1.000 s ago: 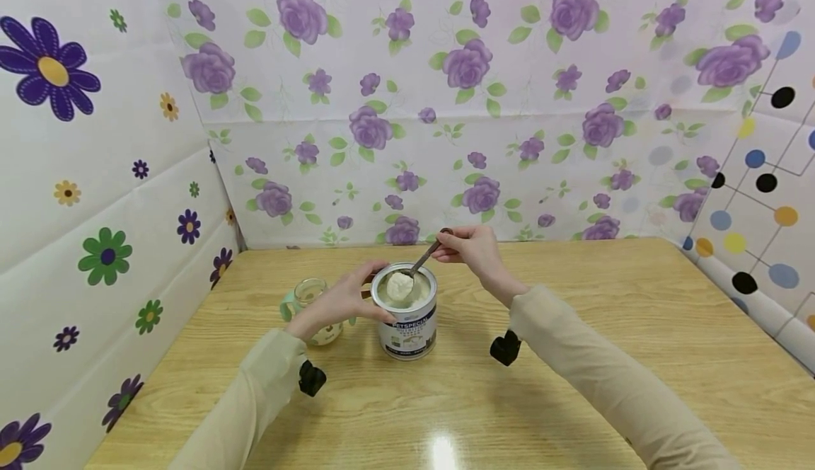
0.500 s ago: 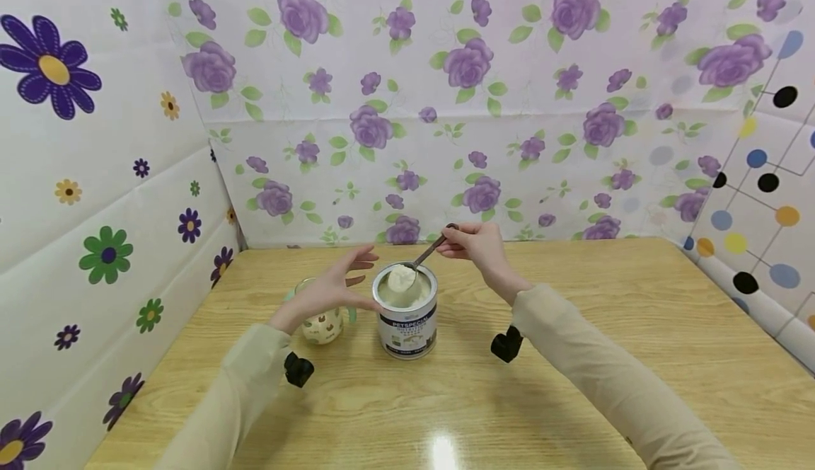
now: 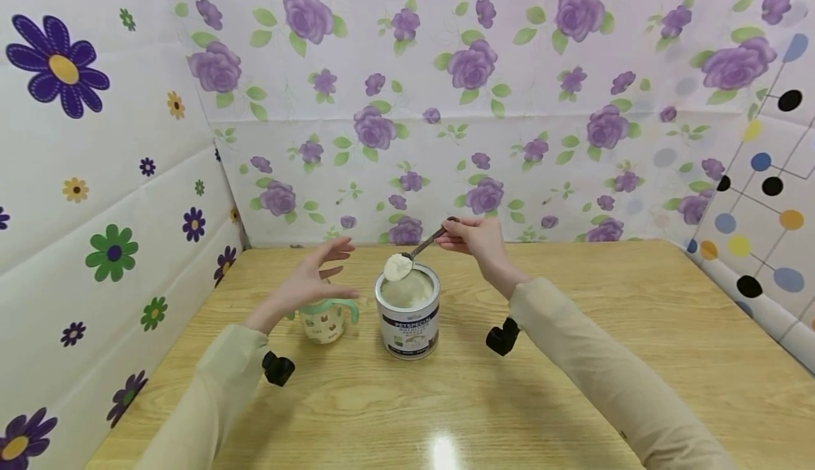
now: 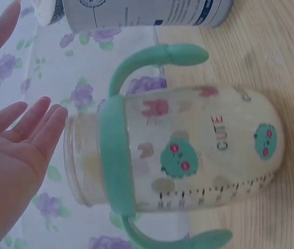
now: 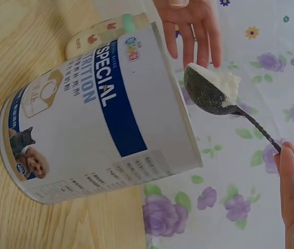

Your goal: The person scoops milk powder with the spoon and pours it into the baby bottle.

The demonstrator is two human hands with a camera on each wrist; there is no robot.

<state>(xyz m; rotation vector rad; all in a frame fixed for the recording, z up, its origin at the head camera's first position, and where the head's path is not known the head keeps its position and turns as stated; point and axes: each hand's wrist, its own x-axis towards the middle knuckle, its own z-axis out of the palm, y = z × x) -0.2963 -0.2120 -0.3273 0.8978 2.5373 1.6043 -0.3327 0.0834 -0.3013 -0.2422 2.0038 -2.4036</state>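
A metal spoon [image 5: 206, 93] heaped with white powder [image 3: 397, 267] is pinched by its handle in my right hand [image 3: 482, 245]. The spoon's bowl hangs just over the rim of an open milk powder can [image 3: 411, 325], which stands upright on the table. More pale powder shows inside the can. My left hand [image 3: 304, 284], fingers spread and empty, hovers above a baby bottle [image 4: 198, 150] left of the can. The bottle is clear and printed, with a mint-green collar and two side handles. In the left wrist view its mouth is uncapped, and the fingers are near it, apparently not touching.
The wooden table [image 3: 573, 314] extends toward me and to the right. Patterned cloth walls [image 3: 433, 102] enclose its back and sides. Each sleeve carries a black wrist camera [image 3: 278, 369].
My left hand has let go of the can and moved left over the bottle. The loaded spoon has risen out of the can and shifted slightly left over its rim.
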